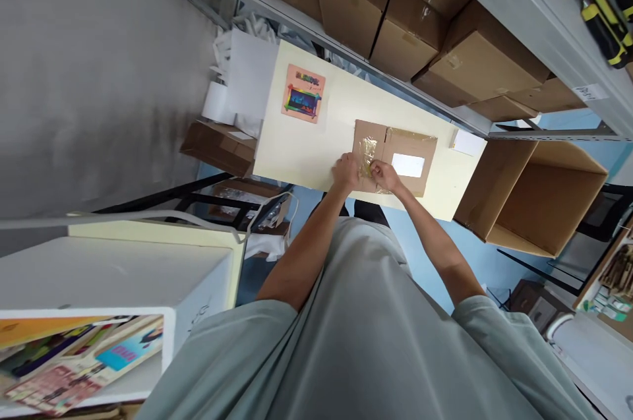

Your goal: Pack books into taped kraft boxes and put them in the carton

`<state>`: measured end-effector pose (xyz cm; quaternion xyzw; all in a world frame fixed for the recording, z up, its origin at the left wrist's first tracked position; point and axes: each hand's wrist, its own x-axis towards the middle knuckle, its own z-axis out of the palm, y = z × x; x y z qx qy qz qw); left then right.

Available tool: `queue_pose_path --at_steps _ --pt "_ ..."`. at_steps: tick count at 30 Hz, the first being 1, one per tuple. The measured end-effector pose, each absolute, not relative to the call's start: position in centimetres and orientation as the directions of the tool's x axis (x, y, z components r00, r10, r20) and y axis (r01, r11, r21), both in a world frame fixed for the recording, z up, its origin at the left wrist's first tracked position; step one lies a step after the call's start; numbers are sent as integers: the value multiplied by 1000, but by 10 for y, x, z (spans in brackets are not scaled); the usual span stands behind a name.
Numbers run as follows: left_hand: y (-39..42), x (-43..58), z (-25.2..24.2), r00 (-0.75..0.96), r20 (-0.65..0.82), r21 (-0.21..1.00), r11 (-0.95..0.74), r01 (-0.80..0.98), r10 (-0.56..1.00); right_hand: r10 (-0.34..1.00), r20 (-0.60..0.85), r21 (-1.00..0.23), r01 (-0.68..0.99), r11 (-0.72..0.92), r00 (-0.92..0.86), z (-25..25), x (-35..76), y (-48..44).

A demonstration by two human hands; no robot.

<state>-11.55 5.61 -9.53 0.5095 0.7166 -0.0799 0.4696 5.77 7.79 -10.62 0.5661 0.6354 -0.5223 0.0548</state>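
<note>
A flat brown cardboard box (pixel 410 142) with a white label (pixel 408 165) lies on the cream tabletop (pixel 326 159). Shiny clear tape (pixel 368 148) runs over its left part. At the box's lower left corner, my left hand (pixel 346 171) has its fingers curled against the edge. Over the tape, my right hand (pixel 386 176) is closed in a pinch, fingertips low on the strip. Something small and yellowish shows at those fingertips; I cannot make out what it is. Farther left on the table lies a pink printed card or booklet (pixel 303 94) with a rainbow frame design.
Packed cardboard boxes (pixel 346 8) fill the shelf beyond the table. A large open carton (pixel 544 196) stands off the right end, near a small white box (pixel 467 142). To the lower left is a white cabinet (pixel 119 275) holding books. A yellow-black tool (pixel 606 28) lies upper right.
</note>
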Motion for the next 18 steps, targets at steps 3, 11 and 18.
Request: queue_pose_path --at_steps 3,11,18 --pt "56 -113 -94 -64 -760 350 490 798 647 671 -658 -640 722 -262 -340 -106 69 78" --pt "61 -112 -100 -81 -794 334 543 770 602 640 -660 -557 827 -69 -392 -97 54 69" --pt "60 -117 -106 -80 -795 321 529 786 601 502 -727 -329 879 345 -468 -80 35 92"
